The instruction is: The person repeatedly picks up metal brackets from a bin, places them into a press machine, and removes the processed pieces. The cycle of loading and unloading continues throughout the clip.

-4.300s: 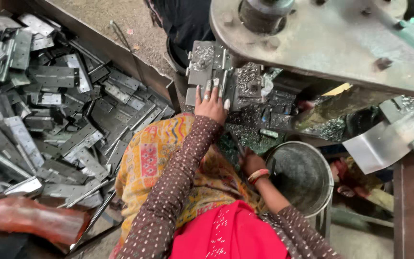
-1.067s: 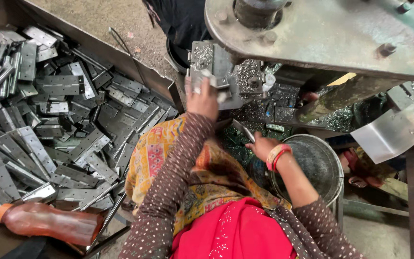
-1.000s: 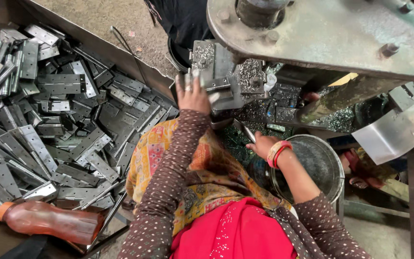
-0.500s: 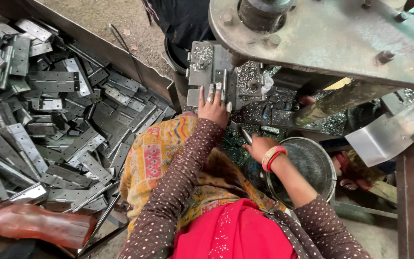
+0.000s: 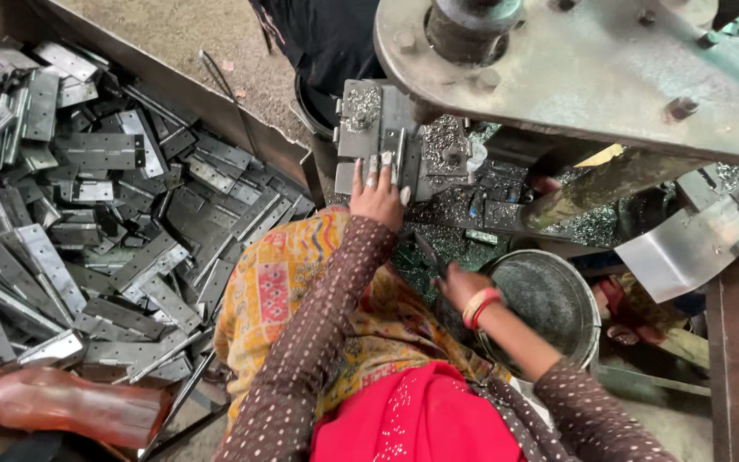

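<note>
Though the press head (image 5: pixel 592 68) hides much of the die block (image 5: pixel 387 137), her left hand (image 5: pixel 378 192) presses a metal strip there, fingers spread; the right hand (image 5: pixel 459 287) pinches a thin tool (image 5: pixel 428 252) beside the bucket (image 5: pixel 549 299).

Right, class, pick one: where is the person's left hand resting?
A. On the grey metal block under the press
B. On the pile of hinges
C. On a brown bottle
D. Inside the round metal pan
A: the left hand lies flat on the metal block under the press, clear of the hinges and the pan.
</note>
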